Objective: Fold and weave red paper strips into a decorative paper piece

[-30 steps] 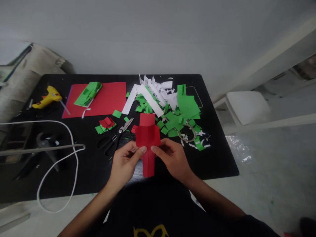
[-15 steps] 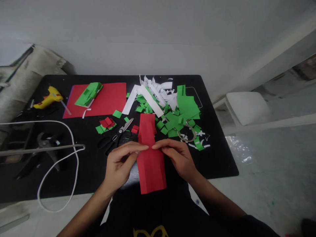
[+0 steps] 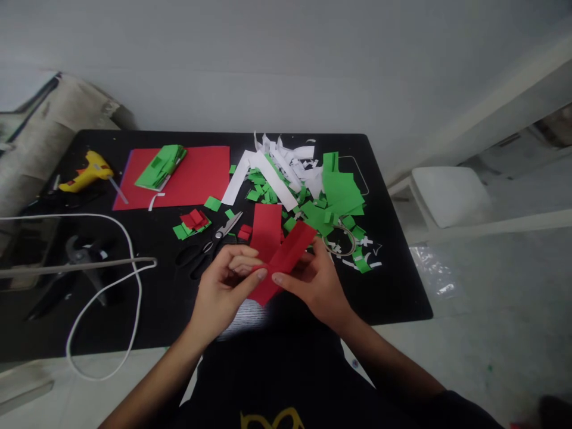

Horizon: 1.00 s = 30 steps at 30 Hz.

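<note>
Between my two hands is a creased strip of red paper (image 3: 292,247), bent so that one part slants up to the right. My left hand (image 3: 226,286) pinches it near its middle, thumb on top. From the other side my right hand (image 3: 315,286) grips it, thumb pressed on the near face and fingers partly hidden behind. Another flat red paper piece (image 3: 267,223) shows just beyond, and I cannot tell whether it joins the held strip. Black-handled scissors (image 3: 218,235) lie partly spread beside my left hand.
Green paper pieces (image 3: 342,193) and white paper strips (image 3: 277,179) are heaped at the back. A red sheet (image 3: 201,173) carries a folded green stack (image 3: 161,167). A yellow glue gun (image 3: 89,173), pliers (image 3: 84,262) and a looped white cable (image 3: 134,244) occupy the left.
The red strip lay lengthwise toward me; now its near part is folded up and slants right. Both thumbs have come onto it, and my right hand has turned upward.
</note>
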{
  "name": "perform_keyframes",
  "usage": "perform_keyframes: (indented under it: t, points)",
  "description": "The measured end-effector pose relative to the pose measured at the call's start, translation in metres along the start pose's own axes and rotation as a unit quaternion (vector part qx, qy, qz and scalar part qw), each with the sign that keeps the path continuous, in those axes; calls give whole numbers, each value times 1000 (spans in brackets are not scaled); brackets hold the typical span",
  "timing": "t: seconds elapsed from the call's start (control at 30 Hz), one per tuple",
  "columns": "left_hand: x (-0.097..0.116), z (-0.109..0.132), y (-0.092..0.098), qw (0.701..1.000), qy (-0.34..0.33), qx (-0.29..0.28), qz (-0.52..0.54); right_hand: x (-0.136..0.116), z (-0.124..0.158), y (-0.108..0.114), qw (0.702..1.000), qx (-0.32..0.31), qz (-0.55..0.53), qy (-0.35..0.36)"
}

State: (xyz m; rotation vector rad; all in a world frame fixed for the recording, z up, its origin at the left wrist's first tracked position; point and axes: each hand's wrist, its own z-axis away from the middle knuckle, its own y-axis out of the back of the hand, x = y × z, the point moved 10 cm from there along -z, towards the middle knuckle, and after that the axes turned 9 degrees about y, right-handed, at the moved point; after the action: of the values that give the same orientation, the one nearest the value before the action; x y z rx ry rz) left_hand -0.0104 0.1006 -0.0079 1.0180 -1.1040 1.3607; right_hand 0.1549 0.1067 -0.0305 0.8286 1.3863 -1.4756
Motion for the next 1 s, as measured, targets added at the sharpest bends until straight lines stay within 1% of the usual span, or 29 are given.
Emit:
perform_keyframes:
  t: [0.17, 0.27, 0.37, 0.5, 0.6, 0.7, 0.73, 0.77, 0.83, 0.9, 0.93, 1.0]
  points:
    - [-3, -3, -6, 997, 26, -62, -39, 9, -3, -3, 997, -52, 28, -47]
    - [-6, -2, -8, 993, 36, -84, -80, 14, -3, -4, 994, -66, 56, -64]
    - [-6, -3, -9, 990, 43, -88, -100, 13, -3, -3, 995, -50, 59, -59]
    - [-11, -3, -7, 988, 67, -87, -109, 9, -3, 7, 998, 13, 54, -18]
    - [-21, -4, 2, 989, 96, -58, -99, 11, 0, 13, 998, 53, 44, -6]
    - [-33, -3, 11, 991, 123, -22, -56, 16, 3, 17, 997, 54, 51, -20]
    - [-36, -3, 13, 990, 130, -17, -44, 17, 4, 19, 997, 43, 54, -29]
    - [-38, -2, 15, 990, 135, -15, -35, 17, 4, 20, 997, 18, 61, -36]
    - [-40, -3, 18, 989, 142, -12, -28, 17, 4, 19, 995, -57, 27, -78]
    - [-39, -4, 19, 988, 148, -18, -29, 3, 0, 18, 988, -130, -28, -75]
    - [-39, -4, 18, 988, 152, -28, -31, -4, -1, 18, 982, -171, -32, -79]
    - [-36, -4, 13, 985, 154, -59, -40, -15, -4, 16, 967, -240, 17, -88]
